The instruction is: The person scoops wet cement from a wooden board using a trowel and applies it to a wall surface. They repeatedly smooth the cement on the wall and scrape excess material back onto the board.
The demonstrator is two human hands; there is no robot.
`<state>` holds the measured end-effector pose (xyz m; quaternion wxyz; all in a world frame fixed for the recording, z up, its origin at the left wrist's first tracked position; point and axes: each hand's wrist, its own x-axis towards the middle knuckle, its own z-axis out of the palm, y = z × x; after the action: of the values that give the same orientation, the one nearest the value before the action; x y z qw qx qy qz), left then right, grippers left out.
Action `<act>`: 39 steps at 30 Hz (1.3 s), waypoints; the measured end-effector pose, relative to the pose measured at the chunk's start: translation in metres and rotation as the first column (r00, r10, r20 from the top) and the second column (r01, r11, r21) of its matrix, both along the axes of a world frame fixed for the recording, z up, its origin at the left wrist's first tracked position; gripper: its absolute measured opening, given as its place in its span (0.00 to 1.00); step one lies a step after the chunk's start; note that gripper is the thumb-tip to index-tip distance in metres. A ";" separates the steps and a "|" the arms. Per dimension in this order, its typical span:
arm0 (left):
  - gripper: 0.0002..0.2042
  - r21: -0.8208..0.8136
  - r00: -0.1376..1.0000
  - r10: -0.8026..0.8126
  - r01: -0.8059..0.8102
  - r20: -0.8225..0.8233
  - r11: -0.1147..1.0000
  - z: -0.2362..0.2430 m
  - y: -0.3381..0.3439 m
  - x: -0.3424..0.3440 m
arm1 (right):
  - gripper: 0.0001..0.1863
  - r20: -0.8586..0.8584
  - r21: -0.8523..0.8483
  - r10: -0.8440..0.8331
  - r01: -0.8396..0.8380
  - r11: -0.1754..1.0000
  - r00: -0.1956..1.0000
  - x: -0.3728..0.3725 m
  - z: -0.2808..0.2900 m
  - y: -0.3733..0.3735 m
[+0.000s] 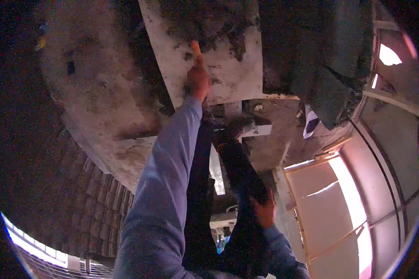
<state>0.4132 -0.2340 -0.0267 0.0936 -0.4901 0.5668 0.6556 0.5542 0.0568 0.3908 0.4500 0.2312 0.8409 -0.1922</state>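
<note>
My left hand (pixel 198 80) reaches far out in a blue sleeve and grips an orange tool handle (pixel 196 47); the tool's blade is hidden. The handle lies against a white board (pixel 228 74) that carries a heap of dark wet mortar (pixel 205 18). My right hand (pixel 265 210) is lower and closer to me, closed around a long dark object (pixel 239 176) that runs up toward the board's underside. What this dark object is cannot be made out.
A rough grey plastered surface (pixel 93 83) fills the left. Below it is a dark brick wall (pixel 79 204). A darker wet patch (pixel 321 56) covers the upper right. A bright window frame (pixel 344 200) stands at the lower right.
</note>
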 end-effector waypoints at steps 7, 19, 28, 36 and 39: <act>0.29 0.260 0.949 0.007 -0.094 0.316 0.961 0.120 -0.010 0.016 | 0.40 0.021 -0.029 -0.026 0.027 0.999 0.999 -0.007 0.022 0.038; 0.31 -0.240 0.810 -0.536 0.584 0.236 0.776 0.244 -0.057 0.053 | 0.59 0.237 -0.043 0.075 -0.067 0.997 0.969 0.082 -0.008 0.220; 0.27 0.148 0.667 -0.490 0.502 0.561 0.852 0.385 0.135 0.062 | 0.58 0.169 0.128 0.232 -0.255 0.959 0.958 0.062 -0.149 0.365; 0.24 0.414 0.677 -0.649 0.510 0.348 0.754 0.340 0.267 0.069 | 0.56 0.192 0.029 0.086 -0.093 0.995 0.978 0.068 -0.191 0.401; 0.24 0.493 0.603 -0.689 0.491 0.403 0.718 0.361 0.315 0.044 | 0.55 0.227 -0.002 0.017 -0.017 1.000 0.974 0.084 -0.166 0.402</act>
<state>0.4571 0.0806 0.3347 0.5510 -0.4172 0.5248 0.4968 0.6384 0.4584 0.2252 0.5448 0.2447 0.7858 -0.1606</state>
